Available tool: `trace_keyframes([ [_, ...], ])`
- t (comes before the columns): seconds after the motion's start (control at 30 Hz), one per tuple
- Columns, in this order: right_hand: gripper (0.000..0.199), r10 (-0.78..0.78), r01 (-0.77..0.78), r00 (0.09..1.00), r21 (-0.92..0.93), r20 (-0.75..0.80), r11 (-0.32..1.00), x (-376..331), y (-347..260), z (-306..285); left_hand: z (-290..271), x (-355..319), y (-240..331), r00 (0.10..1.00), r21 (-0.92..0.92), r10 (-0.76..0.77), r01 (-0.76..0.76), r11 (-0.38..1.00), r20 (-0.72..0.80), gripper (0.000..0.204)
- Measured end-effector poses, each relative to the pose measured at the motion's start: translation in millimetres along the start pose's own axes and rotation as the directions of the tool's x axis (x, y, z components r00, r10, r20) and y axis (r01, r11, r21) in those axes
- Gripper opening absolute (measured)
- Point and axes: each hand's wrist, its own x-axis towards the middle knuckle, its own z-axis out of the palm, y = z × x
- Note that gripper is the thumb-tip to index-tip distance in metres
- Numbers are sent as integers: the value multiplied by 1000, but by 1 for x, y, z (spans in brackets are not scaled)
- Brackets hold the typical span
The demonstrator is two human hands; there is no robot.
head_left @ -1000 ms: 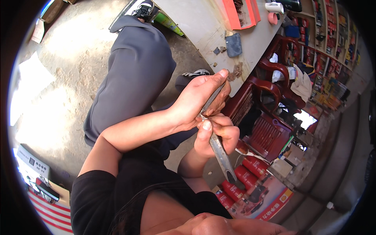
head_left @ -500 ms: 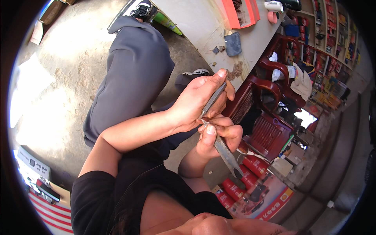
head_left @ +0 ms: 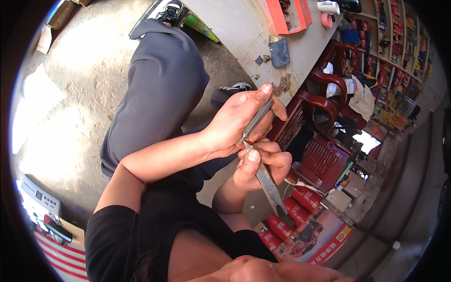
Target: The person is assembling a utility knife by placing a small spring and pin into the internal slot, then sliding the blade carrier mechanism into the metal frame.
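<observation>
Both hands meet over my lap. My left hand [head_left: 249,113] is closed on a slim dark piece [head_left: 258,121], its thumb stretched along it; whether it is metal, stone or wood I cannot tell. My right hand [head_left: 265,165] pinches a flat grey metal blade [head_left: 268,185] between thumb and fingers. Its narrow pointed end lies at the lower end of the dark piece, seemingly touching it. The blade's wide, rounded end sticks out below the right hand. Curled fingers hide part of both things.
Ahead stands a pale table [head_left: 235,28] bearing an orange-red tray [head_left: 307,21] of brown pieces, a dark flat block [head_left: 280,52], brown scraps [head_left: 283,84], a white mug [head_left: 328,7] and a pink cup [head_left: 326,19]. Dark red wooden chairs [head_left: 324,162] and red cans [head_left: 296,211] are at right.
A finger of my left hand has moved slightly outward to the right. My right hand and the blade have shifted very slightly; both grips stay the same.
</observation>
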Motion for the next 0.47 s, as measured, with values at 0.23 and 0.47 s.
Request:
trace_keyframes([
  [0.23, 25, -5, 6, 1000, -59, 15, 998, 1, 0, -1, 1, -1, 2, 1000, 18, -7, 7, 1000, -22, 51],
  [0.47, 27, -23, 27, 999, -130, 37, 991, -1, 2, -3, -3, 0, 0, 999, -24, -29, 28, 999, -24, 50],
])
